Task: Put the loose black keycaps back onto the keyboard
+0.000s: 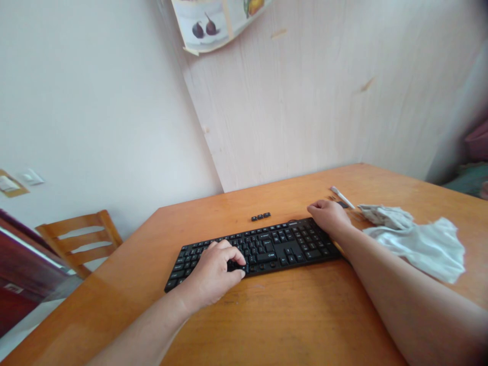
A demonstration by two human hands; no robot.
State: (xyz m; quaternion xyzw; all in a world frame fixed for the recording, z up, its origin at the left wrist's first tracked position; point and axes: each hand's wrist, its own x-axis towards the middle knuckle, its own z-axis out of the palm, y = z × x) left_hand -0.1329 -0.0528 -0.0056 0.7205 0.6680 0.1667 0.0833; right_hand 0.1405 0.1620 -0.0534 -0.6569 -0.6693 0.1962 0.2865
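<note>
A black keyboard (285,250) lies at a slant on the wooden table. My left hand (215,272) bends over its front row, thumb and index finger pinched at a keycap (244,268) by the front edge. Just right of those fingertips, a few spots in the front row show bare sockets without caps. My right hand (331,217) is at the keyboard's far right corner, fingers curled together; what they hold, if anything, is hidden. Three loose black keycaps (261,217) sit in a short row behind the keyboard.
Right of my right hand are a crumpled grey-white cloth (419,244), a white pen-like stick (342,197) and a small dark flat piece (342,204). The wooden table (282,320) meets a pale panel at the back. A wooden chair (82,239) stands at the left.
</note>
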